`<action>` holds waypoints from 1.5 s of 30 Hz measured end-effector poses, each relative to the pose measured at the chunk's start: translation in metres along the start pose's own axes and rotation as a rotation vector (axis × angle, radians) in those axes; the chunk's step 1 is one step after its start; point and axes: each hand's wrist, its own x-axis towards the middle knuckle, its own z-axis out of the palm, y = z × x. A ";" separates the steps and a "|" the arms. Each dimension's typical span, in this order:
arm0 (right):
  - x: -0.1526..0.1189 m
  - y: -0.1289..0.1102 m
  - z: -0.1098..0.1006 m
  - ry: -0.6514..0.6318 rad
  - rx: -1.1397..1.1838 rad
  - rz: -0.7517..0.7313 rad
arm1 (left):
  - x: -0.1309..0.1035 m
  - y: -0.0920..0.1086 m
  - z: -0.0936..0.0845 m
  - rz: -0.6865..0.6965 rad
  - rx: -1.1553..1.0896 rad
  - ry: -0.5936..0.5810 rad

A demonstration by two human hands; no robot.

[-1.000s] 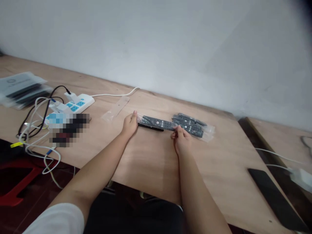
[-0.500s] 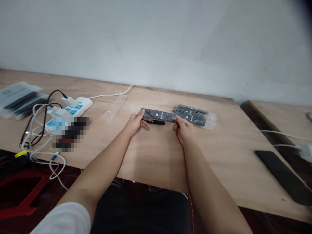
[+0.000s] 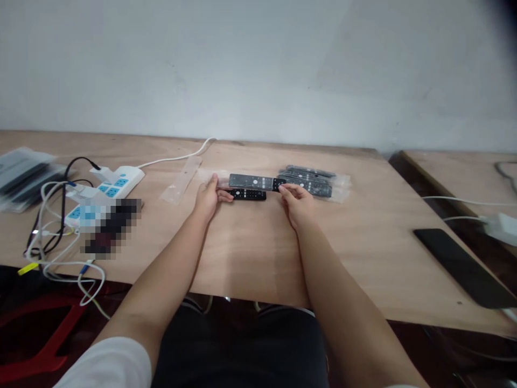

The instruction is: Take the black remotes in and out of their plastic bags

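Observation:
A black remote control (image 3: 255, 182) is held level above the table, mostly inside a clear plastic sleeve, its right end bare. My left hand (image 3: 209, 198) pinches the sleeve beyond the remote's left end. The fingers of my right hand (image 3: 297, 203) are closed on the bare right end. Beneath and just in front lies a second, unwrapped remote (image 3: 254, 195) on the table. Several bagged remotes (image 3: 319, 187) are piled behind and right of my right hand. A flat clear sleeve (image 3: 181, 180) lies to the left of my left hand.
On the left are a white power strip (image 3: 125, 183) with tangled cables, a pixelated dark object (image 3: 113, 229) and bagged items (image 3: 26, 178). A black phone-like slab (image 3: 464, 268) rests on the table (image 3: 250, 258) at right. A red chair (image 3: 52, 345) stands below left.
The sleeve now extends left past the held remote, and the remote's right end is out of it. My left hand has moved left, away from my right hand. The view has shifted slightly.

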 end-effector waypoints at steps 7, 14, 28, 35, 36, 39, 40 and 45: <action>0.001 0.002 0.002 0.006 -0.045 -0.011 | 0.012 0.005 -0.011 0.102 -0.149 0.365; -0.001 -0.001 0.000 -0.036 -0.072 -0.012 | 0.027 0.015 -0.030 0.148 -0.304 0.549; -0.003 -0.007 0.002 -0.018 -0.085 0.015 | 0.009 -0.001 -0.012 0.081 -0.052 0.096; -0.004 -0.006 0.001 -0.054 -0.138 0.025 | 0.023 0.008 -0.027 0.101 -0.309 0.292; -0.004 -0.006 0.000 -0.059 -0.140 0.021 | 0.024 0.009 -0.029 0.107 -0.335 0.289; -0.005 -0.007 0.001 -0.081 -0.164 0.005 | 0.024 0.008 -0.028 0.085 -0.348 0.243; -0.005 -0.008 0.001 -0.093 -0.180 0.000 | 0.023 0.007 -0.027 0.071 -0.331 0.218; -0.009 -0.009 0.002 -0.173 -0.297 -0.009 | 0.022 -0.002 -0.021 0.043 -0.178 0.168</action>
